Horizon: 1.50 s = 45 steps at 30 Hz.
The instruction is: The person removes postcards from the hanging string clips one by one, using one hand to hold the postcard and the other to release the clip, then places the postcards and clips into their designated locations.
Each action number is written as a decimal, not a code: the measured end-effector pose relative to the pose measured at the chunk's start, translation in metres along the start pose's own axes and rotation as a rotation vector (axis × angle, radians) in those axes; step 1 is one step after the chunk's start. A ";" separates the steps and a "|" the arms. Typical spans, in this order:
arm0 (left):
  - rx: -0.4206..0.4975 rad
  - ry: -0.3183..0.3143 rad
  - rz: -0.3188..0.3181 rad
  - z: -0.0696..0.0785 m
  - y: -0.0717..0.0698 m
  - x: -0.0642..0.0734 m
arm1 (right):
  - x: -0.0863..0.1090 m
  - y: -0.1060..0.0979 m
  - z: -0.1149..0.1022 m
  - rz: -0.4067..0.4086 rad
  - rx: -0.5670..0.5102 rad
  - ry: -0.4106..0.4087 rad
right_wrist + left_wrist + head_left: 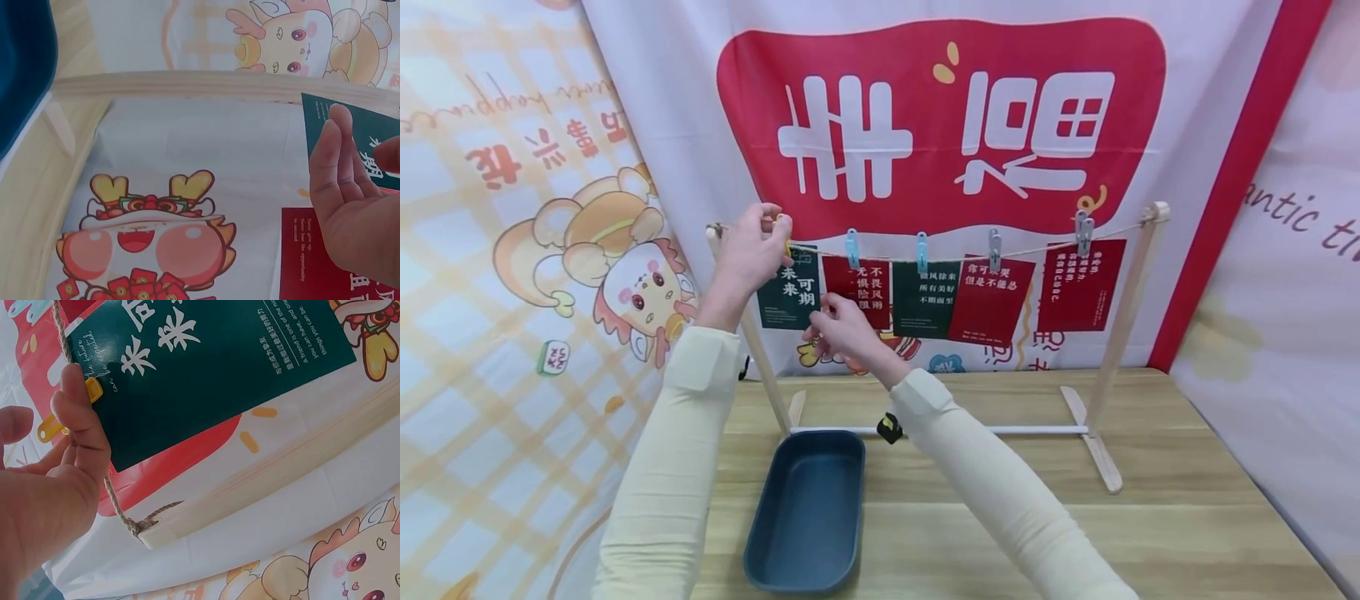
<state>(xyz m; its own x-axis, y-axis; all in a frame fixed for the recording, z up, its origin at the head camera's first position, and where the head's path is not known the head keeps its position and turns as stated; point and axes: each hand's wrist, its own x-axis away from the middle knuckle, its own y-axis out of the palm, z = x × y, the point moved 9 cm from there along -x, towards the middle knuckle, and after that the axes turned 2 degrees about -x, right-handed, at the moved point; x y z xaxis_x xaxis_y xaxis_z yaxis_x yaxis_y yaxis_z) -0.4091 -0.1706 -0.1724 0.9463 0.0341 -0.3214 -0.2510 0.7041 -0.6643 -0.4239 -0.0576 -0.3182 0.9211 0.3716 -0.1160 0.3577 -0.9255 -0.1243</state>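
My left hand (752, 254) is at the left end of the twine (887, 255), its fingers curled about a small yellow clothespin (94, 390). That clothespin sits at the top edge of a dark green card (206, 381) with white lettering, beside the twine. My right hand (850, 333) is lower, near the card's bottom right corner; a gap shows between its thumb and loosely bent fingers (331, 156). Just right of the green card hangs a red card (880, 292), partly covered by the right hand in the right wrist view.
Farther right, a green card (917, 312) and red cards (985, 308) hang from blue and grey clothespins (994, 248). A wooden rack (1123, 325) carries the twine. A dark blue tray (805, 525) stands on the wooden table (1187, 517); a printed cloth (662, 83) is behind.
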 end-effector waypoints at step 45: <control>0.073 0.142 0.096 -0.001 -0.001 -0.002 | -0.005 0.005 0.000 0.043 0.014 -0.013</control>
<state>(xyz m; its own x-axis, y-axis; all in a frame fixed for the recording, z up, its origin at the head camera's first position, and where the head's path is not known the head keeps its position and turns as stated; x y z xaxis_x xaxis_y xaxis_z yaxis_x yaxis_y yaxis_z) -0.4114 -0.1715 -0.1718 0.8793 0.0067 -0.4763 -0.3182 0.7524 -0.5767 -0.4264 -0.0643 -0.3184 0.9336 0.3322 -0.1346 0.3153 -0.9397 -0.1322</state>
